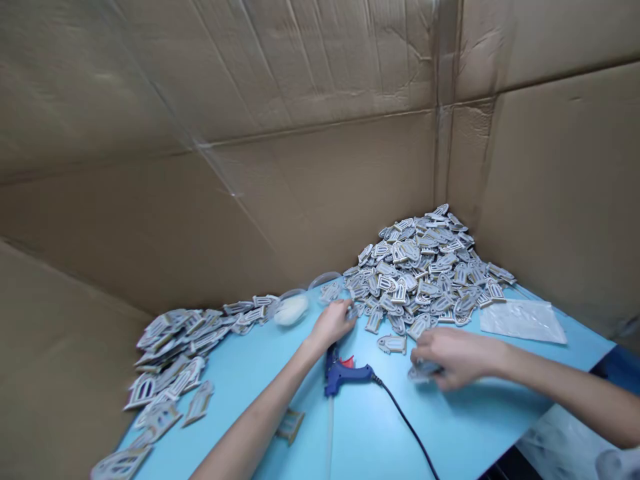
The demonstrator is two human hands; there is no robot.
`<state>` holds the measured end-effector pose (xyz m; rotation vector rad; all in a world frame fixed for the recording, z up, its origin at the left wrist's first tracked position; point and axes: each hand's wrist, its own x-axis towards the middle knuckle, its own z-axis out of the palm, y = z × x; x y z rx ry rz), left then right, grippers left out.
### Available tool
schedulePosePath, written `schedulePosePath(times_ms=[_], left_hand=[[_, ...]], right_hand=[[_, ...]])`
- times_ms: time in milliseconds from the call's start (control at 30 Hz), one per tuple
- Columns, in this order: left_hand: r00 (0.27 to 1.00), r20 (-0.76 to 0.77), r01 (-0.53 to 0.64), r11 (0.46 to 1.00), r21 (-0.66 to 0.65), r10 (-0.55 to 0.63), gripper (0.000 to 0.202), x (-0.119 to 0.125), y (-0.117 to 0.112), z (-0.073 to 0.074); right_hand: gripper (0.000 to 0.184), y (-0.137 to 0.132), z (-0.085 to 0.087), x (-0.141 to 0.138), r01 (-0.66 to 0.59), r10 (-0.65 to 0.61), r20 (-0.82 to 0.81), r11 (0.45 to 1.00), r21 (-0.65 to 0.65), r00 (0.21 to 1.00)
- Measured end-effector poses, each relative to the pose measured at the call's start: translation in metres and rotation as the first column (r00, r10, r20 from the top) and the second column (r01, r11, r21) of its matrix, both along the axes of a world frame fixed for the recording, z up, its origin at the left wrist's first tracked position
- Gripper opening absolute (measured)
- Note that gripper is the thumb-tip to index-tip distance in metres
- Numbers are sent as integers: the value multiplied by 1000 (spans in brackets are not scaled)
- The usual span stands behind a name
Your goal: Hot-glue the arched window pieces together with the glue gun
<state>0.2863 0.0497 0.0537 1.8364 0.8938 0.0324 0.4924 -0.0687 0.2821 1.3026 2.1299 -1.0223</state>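
Note:
My left hand point(333, 322) reaches forward to the near edge of a big heap of small grey-and-white flat pieces point(425, 267), its fingers curled on one piece. My right hand point(453, 357) rests on the blue table point(380, 427) with its fingers closed around another grey piece point(423, 371). A blue glue gun point(343, 373) with a black cord point(405, 420) lies on the table between my two arms. One loose piece point(393, 344) lies just ahead of the right hand.
A second pile of the same pieces point(175, 353) spreads along the table's left side. A clear round container point(293, 308) sits at the back, a clear plastic bag point(523, 320) at the right. Cardboard walls point(300, 133) enclose the table.

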Motion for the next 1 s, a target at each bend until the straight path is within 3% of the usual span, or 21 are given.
schedulePosePath(times_ms=[67,100,167,200,233,267,333,400,467,533,633,667,767,833,867,933,1000], left_hand=[[1000,17,-10,999,-46,11,26,-5,5,8],[999,30,-22,997,-73,25,26,-8,8,12],[995,66,-60,989,-136,69,25,-13,14,24],[991,90,-80,981,-174,97,25,-14,18,31],[985,120,-96,971,-220,125,26,-14,21,39],[977,155,-101,955,-277,148,29,-12,24,47],[954,239,-70,909,-412,182,39,-3,29,65],[923,322,-5,844,-537,211,48,13,33,80],[892,375,42,783,-621,250,54,32,37,92],[864,399,46,741,-670,307,62,52,44,99],[813,406,-14,711,-703,417,73,73,54,104],[796,407,-39,709,-704,448,75,76,56,105],[773,410,-81,716,-693,484,74,70,50,103],[806,427,-63,777,-626,410,62,54,36,96],[843,438,-33,843,-536,312,51,45,27,92],[917,393,69,941,-332,72,33,26,7,82],[949,293,174,969,-176,-117,26,13,-14,76]], right_hand=[[28,38,21,24,81,-87,33,985,155,996],[26,56,30,37,121,-173,128,934,337,977],[36,82,41,57,136,-408,245,709,692,880],[42,88,41,62,137,-466,235,634,761,853],[46,90,38,63,165,-483,191,601,782,855],[49,87,33,60,220,-462,124,620,753,878],[50,74,16,46,327,-361,-59,749,576,931],[52,62,-1,29,300,-258,-155,863,407,954],[41,63,-13,21,250,-231,-95,888,386,968],[24,80,-14,26,235,-267,14,872,428,964],[10,122,-2,58,263,-330,77,853,452,941],[11,135,4,72,288,-387,109,820,494,916],[36,151,21,110,332,-603,201,653,681,772],[46,137,29,127,327,-676,248,602,729,694],[47,125,32,132,328,-691,272,604,726,670],[40,92,36,136,347,-697,320,636,689,642],[28,58,37,134,381,-696,366,672,635,618]])
